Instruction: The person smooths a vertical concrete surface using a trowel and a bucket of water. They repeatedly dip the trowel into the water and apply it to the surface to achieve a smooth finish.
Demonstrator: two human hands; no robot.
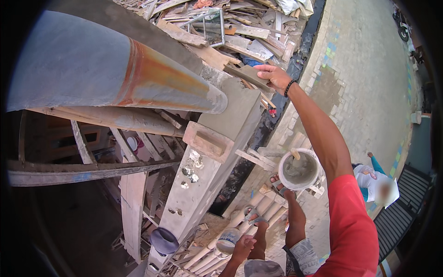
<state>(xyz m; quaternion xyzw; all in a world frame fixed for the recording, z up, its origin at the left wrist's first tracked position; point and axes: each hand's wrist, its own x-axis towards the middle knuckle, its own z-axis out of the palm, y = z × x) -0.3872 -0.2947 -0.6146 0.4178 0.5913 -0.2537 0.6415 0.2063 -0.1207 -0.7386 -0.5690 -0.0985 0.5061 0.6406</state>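
High up, my right hand (275,78), with a dark beaded bracelet at its wrist, grips the end of a flat mortar-coloured board (251,75). The board lies beside the far end of a smooth grey mortar surface (233,104) on top of a concrete beam (182,198). Down near the lower edge, my left hand (244,248) hangs with curled fingers and no visible thing in them. A pinkish rectangular block (209,141) with a hollow face sits against the mortared part. Right of the beam stands a white bucket (299,177) of grey mortar with a wooden handle sticking out.
A large rust-stained grey pipe (92,64) runs in from the left to the beam. Broken timber (249,32) is heaped beyond. My sandalled feet (256,216) stand on poles (272,210) above the paving. Another bucket (228,241) is nearby; a person (369,180) is below right.
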